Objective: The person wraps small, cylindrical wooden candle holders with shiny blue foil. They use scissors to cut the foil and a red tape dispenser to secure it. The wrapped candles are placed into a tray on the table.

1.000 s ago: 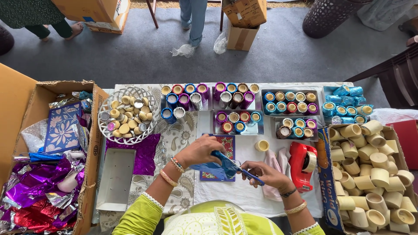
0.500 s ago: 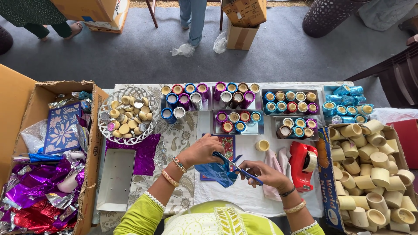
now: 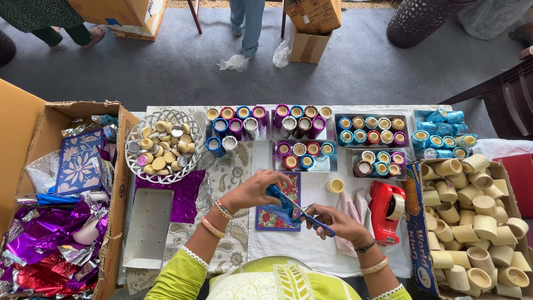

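Observation:
My left hand [image 3: 254, 190] pinches a sheet of shiny blue foil [image 3: 279, 204] over the table. My right hand [image 3: 335, 220] grips blue-handled scissors [image 3: 307, 216] whose blades meet the foil. Beneath them lies a floral patterned card [image 3: 276, 215] on the white cloth. A single cream cup [image 3: 334, 185] stands just beyond the scissors.
A white basket [image 3: 161, 145] of cream cups sits at the left, above purple foil [image 3: 175, 194] and a white tray [image 3: 149, 228]. Foil-wrapped cups [image 3: 311, 126] line the far side. A red tape dispenser [image 3: 387, 211], a box of plain cups [image 3: 472, 216] and a foil-filled carton [image 3: 55, 222] flank me.
Both hands have shifted slightly with the foil, and the scissors have worked a little further along the blue sheet.

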